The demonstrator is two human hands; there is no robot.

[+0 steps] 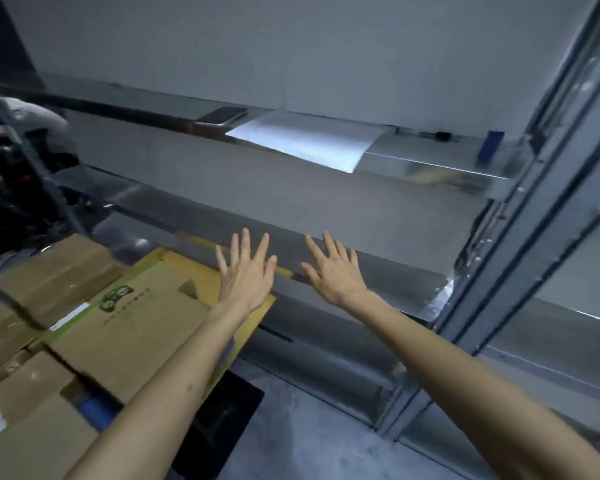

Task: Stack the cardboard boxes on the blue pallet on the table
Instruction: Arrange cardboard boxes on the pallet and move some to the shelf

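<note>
Two bare hands, the left hand [246, 277] and right hand [333, 275], stretch toward 12 o'clock, each grip released, fingers spread. At least five brown cardboard boxes [54, 271] sit at 8 o'clock. One green-printed cardboard box [132, 327] lies long axis 7-to-1 o'clock. One sliver of blue pallet [94, 412] shows between them.

Two hands [246, 282] [333, 273], one phone [220, 116], one paper sheet [305, 140]

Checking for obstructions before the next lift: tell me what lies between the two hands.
Head view: nothing between the left hand and right hand but the metal shelf edge behind them, with the far corner of the cardboard box beside the left hand.
</note>
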